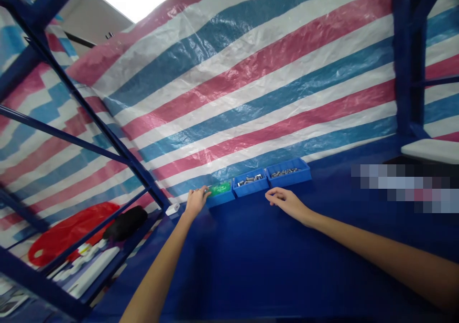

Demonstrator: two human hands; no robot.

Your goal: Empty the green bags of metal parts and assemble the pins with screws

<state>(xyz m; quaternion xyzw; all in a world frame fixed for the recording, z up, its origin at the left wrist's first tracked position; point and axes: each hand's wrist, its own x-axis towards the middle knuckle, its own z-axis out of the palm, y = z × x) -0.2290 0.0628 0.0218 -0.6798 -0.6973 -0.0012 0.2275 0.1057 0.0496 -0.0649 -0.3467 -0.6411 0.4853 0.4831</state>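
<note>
Three blue bins stand in a row at the far edge of a blue table. The left bin holds green pieces, the middle bin and the right bin hold small grey metal parts. My left hand reaches to the left bin, fingers curled at its near-left corner, seeming to touch its rim. My right hand hovers just in front of the middle and right bins, fingers loosely bent, nothing visible in it.
A striped red, white and blue tarp hangs behind the bins. Blue metal frame posts stand right and left. A small white block lies left of the bins. A red bag, black object and white items lie lower left.
</note>
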